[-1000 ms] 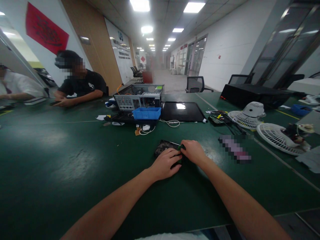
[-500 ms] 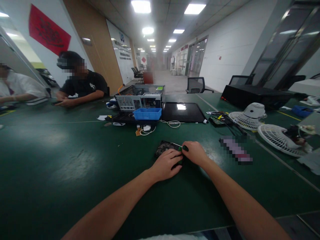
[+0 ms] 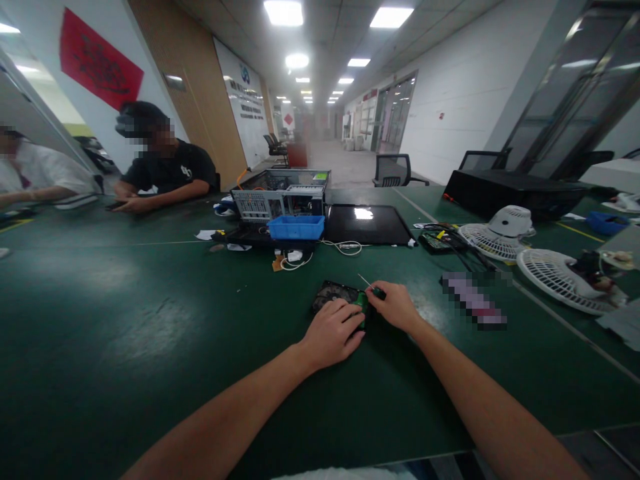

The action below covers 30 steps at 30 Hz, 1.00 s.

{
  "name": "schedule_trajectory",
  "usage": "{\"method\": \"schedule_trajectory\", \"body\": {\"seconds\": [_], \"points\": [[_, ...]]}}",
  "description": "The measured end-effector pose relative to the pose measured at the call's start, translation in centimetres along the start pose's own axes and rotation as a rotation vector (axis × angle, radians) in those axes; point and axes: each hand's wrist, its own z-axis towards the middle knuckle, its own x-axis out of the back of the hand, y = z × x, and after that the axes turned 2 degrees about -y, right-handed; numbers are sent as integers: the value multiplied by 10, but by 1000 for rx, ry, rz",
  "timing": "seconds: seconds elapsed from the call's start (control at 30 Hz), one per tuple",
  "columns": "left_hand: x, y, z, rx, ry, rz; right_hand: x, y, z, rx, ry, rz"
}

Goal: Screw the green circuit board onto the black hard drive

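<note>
What has just changed is the screwdriver (image 3: 379,292): its thin shaft has swung away from the far edge of the hard drive (image 3: 330,292), and its tip now shows past that edge. By our judgement, the tip is free of any screw at the moment; whether one has been loosened, we cannot tell.

Our right hand (image 3: 397,305) grips the dark handle between thumb and fingers, just beside the drive. Our left hand (image 3: 333,330) lies over the drive's near side, fingers bent and pressing on it rather than closed around it. More of the green board (image 3: 361,298) has come into sight by those fingertips.

The drive lies flat on the green desk (image 3: 250,333) in front of us. Beyond it stand the open computer case (image 3: 277,200) and the blue tray (image 3: 296,228), both well apart from our hands.
</note>
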Motion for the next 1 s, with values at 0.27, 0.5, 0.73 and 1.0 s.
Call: {"method": "schedule_trajectory", "body": {"seconds": [0.27, 0.5, 0.73, 1.0], "points": [[3, 5, -2, 104, -46, 60, -4, 5, 1, 68, 19, -2], [3, 8, -1, 148, -89, 103, -8, 14, 2, -73, 155, 46], [-5, 4, -6, 122, -70, 65, -11, 23, 7, -89, 304, 96], [-6, -8, -4, 64, -75, -8, 0, 22, 9, -79, 455, 212]]}}
